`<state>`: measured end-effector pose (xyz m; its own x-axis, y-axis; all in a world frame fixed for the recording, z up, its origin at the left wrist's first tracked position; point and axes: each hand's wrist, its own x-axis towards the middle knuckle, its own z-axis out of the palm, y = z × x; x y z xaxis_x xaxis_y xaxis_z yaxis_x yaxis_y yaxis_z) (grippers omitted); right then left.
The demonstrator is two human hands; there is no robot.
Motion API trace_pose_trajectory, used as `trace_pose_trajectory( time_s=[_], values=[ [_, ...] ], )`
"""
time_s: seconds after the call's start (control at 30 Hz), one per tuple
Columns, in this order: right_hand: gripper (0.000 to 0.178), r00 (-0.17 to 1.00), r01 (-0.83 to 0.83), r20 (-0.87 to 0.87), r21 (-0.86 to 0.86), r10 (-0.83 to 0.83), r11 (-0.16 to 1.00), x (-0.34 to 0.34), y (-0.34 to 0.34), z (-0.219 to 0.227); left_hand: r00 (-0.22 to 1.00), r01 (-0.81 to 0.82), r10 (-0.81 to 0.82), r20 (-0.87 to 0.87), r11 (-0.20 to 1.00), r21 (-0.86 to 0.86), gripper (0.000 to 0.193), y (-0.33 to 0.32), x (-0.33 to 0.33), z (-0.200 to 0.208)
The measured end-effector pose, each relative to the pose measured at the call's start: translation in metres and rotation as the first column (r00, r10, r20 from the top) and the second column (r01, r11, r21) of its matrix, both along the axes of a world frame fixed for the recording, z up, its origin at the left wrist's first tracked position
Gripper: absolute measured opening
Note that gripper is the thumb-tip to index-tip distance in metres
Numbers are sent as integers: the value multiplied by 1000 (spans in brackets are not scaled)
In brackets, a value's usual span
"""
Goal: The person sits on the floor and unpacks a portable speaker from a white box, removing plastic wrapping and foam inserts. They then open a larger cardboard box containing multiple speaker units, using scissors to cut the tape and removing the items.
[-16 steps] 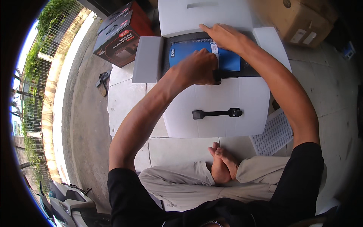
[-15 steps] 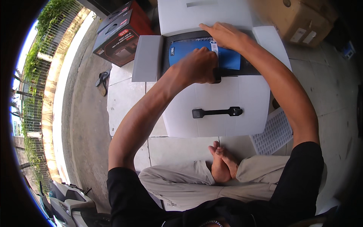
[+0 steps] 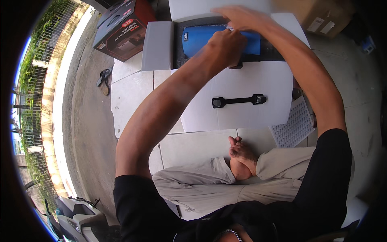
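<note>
A flat blue packet or sleeve [image 3: 197,41] with a small dark label lies in a white carton [image 3: 298,30] lined with dark grey foam. Over its middle sits my left hand [image 3: 227,47], closed in a fist; what it grips is hidden. A bit of white strip shows at its far side, and a small black piece [image 3: 237,65] pokes out below it. My right hand [image 3: 244,20] reaches to the carton's back, fingers stretched leftward and smeared by motion. On the white front flap [image 3: 254,117] is a black carry handle [image 3: 240,101].
A grey side flap [image 3: 157,48] sticks out left, beside a black and red box [image 3: 123,36]. Brown cartons [image 3: 322,20] stand at the back right. A patterned sheet [image 3: 293,123] lies on the tiles, right of the flap. Sandals [image 3: 105,80] and a motorbike [image 3: 80,218] are at left.
The carton sits higher in the picture. My left hand has moved to the right over the blue packet, past the white strip. My right hand is blurred as it moves along the back.
</note>
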<state>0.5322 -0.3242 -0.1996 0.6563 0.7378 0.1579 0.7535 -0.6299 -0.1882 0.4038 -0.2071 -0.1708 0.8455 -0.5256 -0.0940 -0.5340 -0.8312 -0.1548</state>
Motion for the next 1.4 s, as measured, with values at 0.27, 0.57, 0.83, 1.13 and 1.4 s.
trace_pose_trajectory(
  time_s=[0.27,0.57,0.83,1.13,1.4],
  values=[
    [84,996,-48,74,-37,51,998,-1,-4,-4,978,70,-42,-202,989,133,14,-12,-4,11],
    [84,993,-109,55,-5,109,994,87,41,-14,984,-98,90,-156,994,-47,26,6,41,30],
    [83,977,-39,200,-155,70,987,78,57,1,970,-128,126,-209,992,7,29,34,64,41],
    [57,983,-77,160,-103,93,992,68,56,-18,982,185,-186,30,983,18,27,38,43,-1],
    [60,994,44,85,195,-62,980,60,52,-12,994,74,-91,-67,973,-219,29,47,54,8]
  ],
)
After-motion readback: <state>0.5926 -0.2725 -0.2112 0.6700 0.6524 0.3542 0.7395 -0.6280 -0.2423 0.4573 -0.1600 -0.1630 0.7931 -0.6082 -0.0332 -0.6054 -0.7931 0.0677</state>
